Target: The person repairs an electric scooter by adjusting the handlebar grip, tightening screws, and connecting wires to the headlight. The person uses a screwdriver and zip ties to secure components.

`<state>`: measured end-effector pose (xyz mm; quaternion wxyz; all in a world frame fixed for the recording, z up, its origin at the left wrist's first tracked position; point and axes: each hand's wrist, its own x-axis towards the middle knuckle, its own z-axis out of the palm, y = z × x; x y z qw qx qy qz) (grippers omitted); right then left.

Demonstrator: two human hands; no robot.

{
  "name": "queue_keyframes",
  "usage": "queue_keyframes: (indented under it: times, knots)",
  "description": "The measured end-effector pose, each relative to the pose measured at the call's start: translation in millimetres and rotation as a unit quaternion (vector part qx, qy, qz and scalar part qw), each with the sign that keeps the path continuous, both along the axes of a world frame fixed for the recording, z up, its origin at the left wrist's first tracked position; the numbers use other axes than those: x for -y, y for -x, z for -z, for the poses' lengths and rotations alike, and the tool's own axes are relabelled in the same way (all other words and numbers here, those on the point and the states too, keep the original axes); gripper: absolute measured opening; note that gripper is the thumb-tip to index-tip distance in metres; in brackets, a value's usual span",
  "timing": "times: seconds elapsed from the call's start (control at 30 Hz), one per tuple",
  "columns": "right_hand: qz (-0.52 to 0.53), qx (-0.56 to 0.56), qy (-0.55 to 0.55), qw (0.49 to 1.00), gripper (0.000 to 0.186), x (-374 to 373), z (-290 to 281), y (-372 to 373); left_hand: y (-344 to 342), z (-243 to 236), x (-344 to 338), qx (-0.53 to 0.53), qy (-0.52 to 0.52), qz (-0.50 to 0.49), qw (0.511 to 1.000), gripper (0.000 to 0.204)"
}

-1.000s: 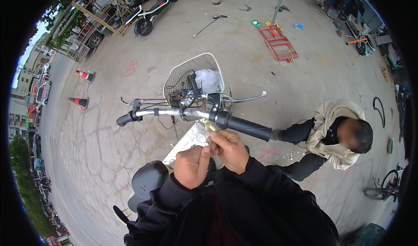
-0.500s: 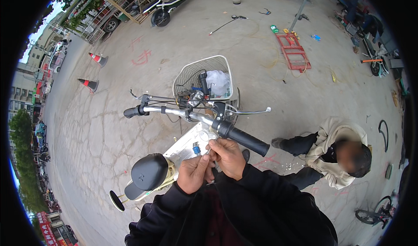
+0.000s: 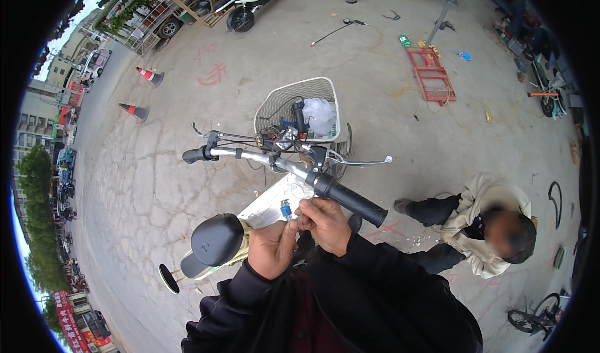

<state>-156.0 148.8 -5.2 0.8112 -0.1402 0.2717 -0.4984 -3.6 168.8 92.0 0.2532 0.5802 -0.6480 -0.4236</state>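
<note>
My left hand (image 3: 270, 250) is closed, thumb against fingers. A small blue-and-silver metal piece (image 3: 285, 210) sticks up from its fingertips; its lower end is hidden. Beside it, my right hand (image 3: 328, 226) is closed in a pinch, its fingertips close to the left thumb; what lies between them is too small to make out. Just beyond both hands is an electric scooter's handlebar (image 3: 253, 156) with a black grip (image 3: 350, 198) and a silver brake lever (image 3: 369, 161). The scooter's pale body (image 3: 265, 204) lies beneath.
Ahead, a white basket (image 3: 334, 90) holds cables and a plastic bag. A black seat (image 3: 217, 240) is at left, and a person in a beige jacket (image 3: 481, 196) is at right. A red metal frame (image 3: 431, 78), an air hose (image 3: 334, 31) and traffic cones (image 3: 150, 76) stand farther off.
The blue-and-silver piece has shifted slightly right and up with my left hand and now stands more upright. My right hand has barely moved. The view has turned a little.
</note>
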Motion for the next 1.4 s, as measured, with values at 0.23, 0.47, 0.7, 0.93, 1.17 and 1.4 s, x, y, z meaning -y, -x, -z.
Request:
queue_keyframes:
  times: [0.23,0.47,0.7,0.93,1.17,1.4]
  knots:
    - [0.012,-0.037,0.030,0.999,0.030,-4,3,-2,0,12,-5,-0.166,-0.049,-0.103,0.980,0.033]
    - [0.019,-0.038,0.030,0.999,0.031,-1,-1,-3,-14,6,9,0.260,0.277,0.152,0.913,0.018]
    - [-0.030,-0.058,0.062,0.996,0.026,-7,0,11,2,20,-4,-0.011,0.065,-0.004,0.998,0.022]
    - [0.001,-0.145,0.075,0.987,0.026,-6,-2,19,4,34,-7,-0.079,0.195,0.033,0.977,0.021]
    - [-0.105,-0.369,0.146,0.912,0.025,-25,-41,44,-39,54,-15,-0.080,0.241,0.079,0.964,0.024]
    - [0.064,-0.816,0.456,0.348,0.032,18,-115,52,-55,97,93,-0.091,0.341,-0.042,0.935,0.017]
